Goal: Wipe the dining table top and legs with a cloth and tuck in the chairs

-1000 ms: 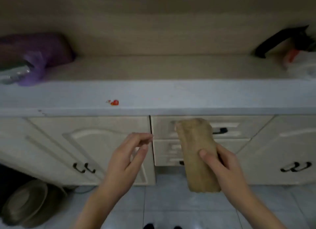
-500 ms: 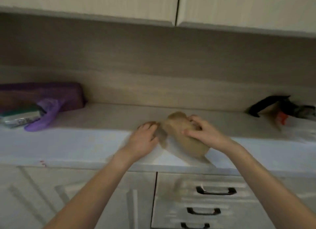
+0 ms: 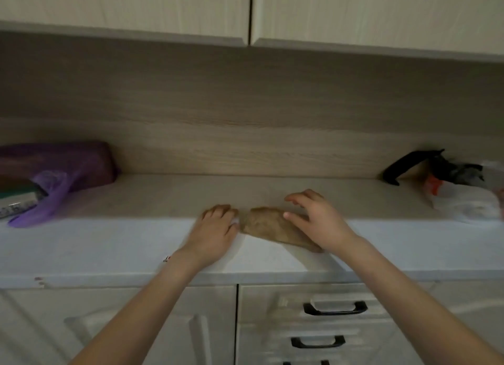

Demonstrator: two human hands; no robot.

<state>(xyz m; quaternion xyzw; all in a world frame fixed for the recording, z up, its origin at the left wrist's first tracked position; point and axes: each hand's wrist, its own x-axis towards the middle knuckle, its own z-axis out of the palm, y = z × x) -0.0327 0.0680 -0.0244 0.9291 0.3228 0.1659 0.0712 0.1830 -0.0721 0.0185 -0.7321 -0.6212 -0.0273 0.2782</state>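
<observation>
Cloth (image 3: 268,225): brown, folded into a narrow strip, lying flat on the bench (image 3: 109,244) near its front edge, slanting from upper left to lower right. Both hands on the bench, one at each end of it.

Left hand (image 3: 215,229): palm down just left of the cloth, fingers bent at the tips, thumb side touching the cloth's left end. Cannot tell whether it pinches the edge or only rests against it.

Right hand (image 3: 320,224): arched over the right part of the cloth, fingers spread and relaxed, not curled round anything. Thumb lies on the cloth's top; the palm covers its lower right end.

Surroundings: purple bag (image 3: 60,179) at the far left of the bench, against the back wall. Black curved handle (image 3: 403,165) and white plastic bag (image 3: 463,203) at the far right, well apart from the cloth. Drawers with black handles (image 3: 335,308) below the bench, under the right forearm. Pale cupboard doors (image 3: 163,7) overhead. Light dim.
</observation>
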